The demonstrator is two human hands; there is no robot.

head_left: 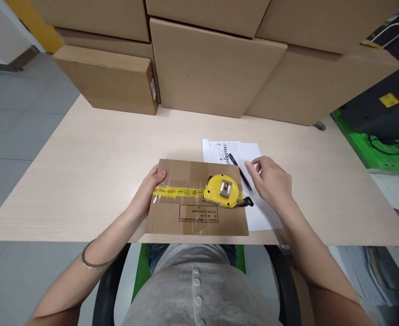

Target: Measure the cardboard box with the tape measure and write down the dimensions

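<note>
At the table's front edge lies a small flat cardboard box (172, 217) with yellow printed tape (175, 192) across it and a black printed label (198, 213) that appears upside down. My left hand (148, 190) grips its left edge, thumb on top. On the box's right half rests a yellow tape measure (216, 192), metal clip facing up and black end tab past the box's side. To the right, my right hand (272, 181) hovers over white paper (262, 217), fingers loosely bent, thumb apart, nothing visible in it. A black pen (242, 174) lies on the paper beside it.
Large cardboard boxes (209, 68) are stacked along the table's back. A smaller box (118, 83) stands at the back left. Dark equipment (376, 99) sits over a green surface (358, 145) on the right. The chair's armrests (107, 290) flank my body.
</note>
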